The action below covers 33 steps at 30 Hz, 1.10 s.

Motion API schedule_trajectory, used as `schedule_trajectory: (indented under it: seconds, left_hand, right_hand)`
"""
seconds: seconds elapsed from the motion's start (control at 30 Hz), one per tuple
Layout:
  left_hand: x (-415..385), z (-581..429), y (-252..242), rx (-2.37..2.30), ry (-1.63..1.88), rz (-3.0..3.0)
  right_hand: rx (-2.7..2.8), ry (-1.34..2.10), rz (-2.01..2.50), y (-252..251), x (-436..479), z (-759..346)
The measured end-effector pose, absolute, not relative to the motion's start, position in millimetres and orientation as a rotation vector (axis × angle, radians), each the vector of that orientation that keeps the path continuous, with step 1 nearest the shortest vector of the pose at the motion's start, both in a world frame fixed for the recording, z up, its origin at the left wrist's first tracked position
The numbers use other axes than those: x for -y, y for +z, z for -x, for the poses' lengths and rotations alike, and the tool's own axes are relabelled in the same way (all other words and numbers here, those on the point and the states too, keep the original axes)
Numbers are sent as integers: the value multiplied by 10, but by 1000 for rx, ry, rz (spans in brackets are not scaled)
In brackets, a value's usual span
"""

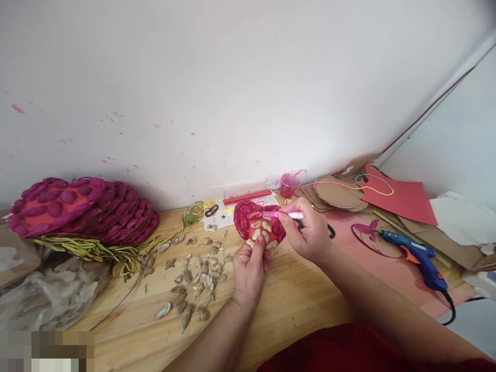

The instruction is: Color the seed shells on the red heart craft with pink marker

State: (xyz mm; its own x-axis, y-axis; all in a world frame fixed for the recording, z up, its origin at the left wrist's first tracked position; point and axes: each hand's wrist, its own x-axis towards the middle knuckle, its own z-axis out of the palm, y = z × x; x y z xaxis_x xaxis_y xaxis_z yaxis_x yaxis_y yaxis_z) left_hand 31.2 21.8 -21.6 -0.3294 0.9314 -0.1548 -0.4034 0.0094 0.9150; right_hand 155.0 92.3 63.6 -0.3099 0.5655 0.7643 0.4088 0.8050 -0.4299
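My left hand (pixel 251 271) grips the lower edge of a round red disc (pixel 274 236), thumb on its front. Peanut shells cover the disc; those on its upper and outer parts are painted magenta. Toward the bottom, several bare tan peanut shells (pixel 264 235) show, close to my thumb. Closed around a slim paintbrush (pixel 291 215) with a pink and white handle, my right hand (pixel 308 232) is over the disc's right side. The brush tip meets or nearly meets the shells near the disc's middle. My left fingers are partly hidden behind the disc.
Loose peanut shells (pixel 205 281) lie left of my hands. A stack of magenta shell-covered discs (pixel 127 212) stands far left, beside green cords (pixel 104 248). A plastic cup (pixel 290 185), cardboard discs (pixel 337 194), red paper (pixel 406 194) and a blue glue gun (pixel 420 258) are right.
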Motion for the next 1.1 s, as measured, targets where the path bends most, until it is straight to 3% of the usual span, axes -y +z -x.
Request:
schedule_trajectory:
  seconds: [1.1]
  left_hand:
    - [-196,-308,-117,-1183,1563,-609]
  right_hand:
    - [1908,217,723,623,-945,-1537]
